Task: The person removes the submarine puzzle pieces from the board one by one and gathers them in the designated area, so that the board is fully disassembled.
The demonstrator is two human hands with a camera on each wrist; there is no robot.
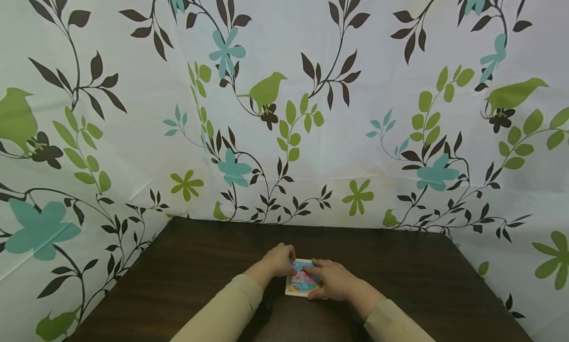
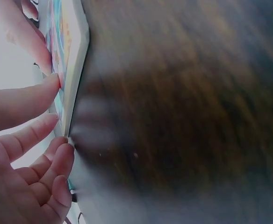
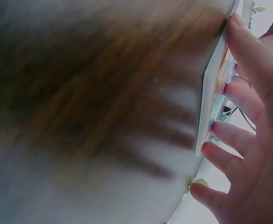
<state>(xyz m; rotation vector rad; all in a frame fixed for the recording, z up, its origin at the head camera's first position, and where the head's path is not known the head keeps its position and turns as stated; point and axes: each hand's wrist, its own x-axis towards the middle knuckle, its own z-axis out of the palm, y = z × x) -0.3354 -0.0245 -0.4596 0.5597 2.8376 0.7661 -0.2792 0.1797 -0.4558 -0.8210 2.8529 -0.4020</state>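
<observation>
A small square picture board [image 1: 304, 278] with a pale rim lies flat on the dark table, its picture blue and pink. At the board's left side is my left hand [image 1: 279, 260]. In the left wrist view, that hand's thumb [image 2: 47, 88] and forefinger touch the picture, while its other fingers bend loosely by the rim. My right hand [image 1: 337, 281] rests over the board's right side, partly covering it. Seen from the right wrist, its fingers spread across the picture and the thumb [image 3: 248, 46] lies along the rim.
The dark wooden table [image 1: 178, 273] extends around the board on every side. Behind and beside it hangs a white cloth [image 1: 311, 193] printed with leaves, flowers and birds.
</observation>
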